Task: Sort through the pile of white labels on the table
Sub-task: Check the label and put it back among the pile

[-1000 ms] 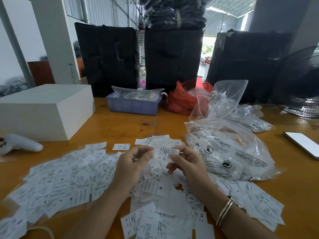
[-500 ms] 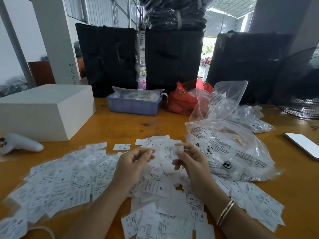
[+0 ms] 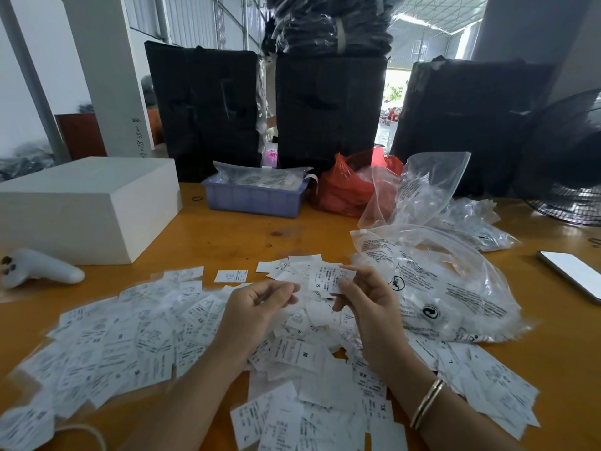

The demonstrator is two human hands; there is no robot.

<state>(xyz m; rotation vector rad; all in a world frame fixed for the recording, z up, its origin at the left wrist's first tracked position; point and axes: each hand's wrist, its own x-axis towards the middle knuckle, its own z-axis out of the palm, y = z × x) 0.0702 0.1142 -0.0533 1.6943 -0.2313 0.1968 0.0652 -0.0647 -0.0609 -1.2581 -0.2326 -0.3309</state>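
A wide pile of white labels (image 3: 123,346) with black print covers the near part of the wooden table (image 3: 247,236). My right hand (image 3: 367,307) pinches one label marked S (image 3: 325,278) by its right edge and holds it above the pile. My left hand (image 3: 257,304) hovers just left of that label with fingers curled and thumb against fingertips; I see nothing in it. More labels (image 3: 312,421) lie between my forearms and to the right (image 3: 487,379).
Clear printed plastic bags (image 3: 448,288) lie right of the hands, a phone (image 3: 572,275) beyond them. A white box (image 3: 87,206) and a white controller (image 3: 39,268) sit left. A purple tray (image 3: 253,198), red bag (image 3: 348,187), black bundles and a fan (image 3: 569,177) stand behind.
My left hand has let go of the label's left side and drawn slightly away. My right hand keeps the label and has lifted it a little.
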